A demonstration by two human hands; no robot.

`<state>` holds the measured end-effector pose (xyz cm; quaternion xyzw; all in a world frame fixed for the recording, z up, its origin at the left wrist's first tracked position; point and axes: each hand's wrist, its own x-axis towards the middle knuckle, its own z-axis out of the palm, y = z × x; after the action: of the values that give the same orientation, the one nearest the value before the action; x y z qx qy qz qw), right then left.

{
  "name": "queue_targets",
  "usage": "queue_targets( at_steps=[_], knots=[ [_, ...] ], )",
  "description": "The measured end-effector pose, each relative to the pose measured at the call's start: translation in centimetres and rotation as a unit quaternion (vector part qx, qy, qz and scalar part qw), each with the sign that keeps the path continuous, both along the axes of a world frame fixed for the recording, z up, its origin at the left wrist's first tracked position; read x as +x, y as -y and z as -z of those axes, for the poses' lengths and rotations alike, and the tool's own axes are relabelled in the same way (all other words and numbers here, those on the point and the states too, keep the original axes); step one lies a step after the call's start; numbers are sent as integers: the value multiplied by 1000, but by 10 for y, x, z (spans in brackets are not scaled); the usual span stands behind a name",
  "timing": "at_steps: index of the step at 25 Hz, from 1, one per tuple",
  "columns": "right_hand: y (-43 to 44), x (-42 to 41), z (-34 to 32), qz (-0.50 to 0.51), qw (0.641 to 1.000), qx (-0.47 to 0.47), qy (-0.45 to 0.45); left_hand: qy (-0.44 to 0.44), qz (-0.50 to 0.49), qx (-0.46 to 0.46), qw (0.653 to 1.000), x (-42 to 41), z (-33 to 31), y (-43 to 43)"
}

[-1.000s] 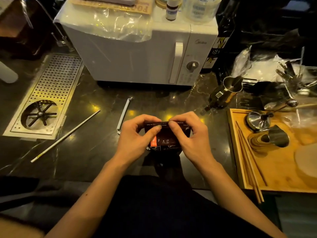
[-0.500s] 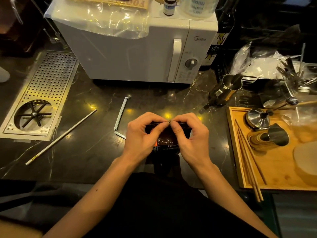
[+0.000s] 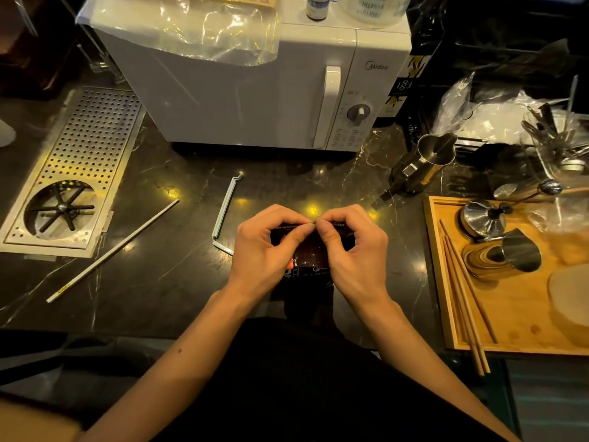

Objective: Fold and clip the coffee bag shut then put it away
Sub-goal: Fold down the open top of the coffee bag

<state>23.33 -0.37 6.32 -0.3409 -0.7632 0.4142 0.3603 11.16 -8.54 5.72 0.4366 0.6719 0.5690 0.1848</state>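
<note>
A dark coffee bag (image 3: 311,254) with an orange patch and white print stands on the black marble counter in front of me. My left hand (image 3: 267,250) and my right hand (image 3: 353,250) pinch its top edge from either side, thumbs and forefingers meeting at the middle of the fold. Most of the bag is hidden behind my fingers. A pale, long bag clip (image 3: 225,209) lies open on the counter just left of my left hand, untouched.
A white microwave (image 3: 271,84) stands behind the bag. At left lie a perforated steel rinser tray (image 3: 86,161) and a thin white stick (image 3: 114,250). A wooden tray (image 3: 446,282) with steel cups and chopsticks is at right, a steel milk jug (image 3: 427,161) behind it.
My fingertips have slid along the bag's top edge towards the middle and now meet there. The bag stays in place on the counter; the view has shifted slightly.
</note>
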Motion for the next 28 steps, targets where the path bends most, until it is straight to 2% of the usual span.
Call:
queue_targets(
  at_steps=[4,8,10,18,23,28],
  knots=[
    [2,-8,1,33,999,-11,-10,10,-26,2,1000,-1,1,0],
    [2,-4,0,28,994,-92,-50,116,-84,-9,990,-2,2,3],
    [-2,1,0,44,988,-130,-64,120,-68,-9,990,0,3,4],
    [-11,3,1,12,988,-139,-61,108,-80,-20,991,-3,7,2],
    [-17,8,3,-15,985,-160,-64,135,-86,-11,987,-1,8,-1],
    [-19,5,5,13,981,-183,-62,149,-92,-21,984,-3,12,0]
  ],
)
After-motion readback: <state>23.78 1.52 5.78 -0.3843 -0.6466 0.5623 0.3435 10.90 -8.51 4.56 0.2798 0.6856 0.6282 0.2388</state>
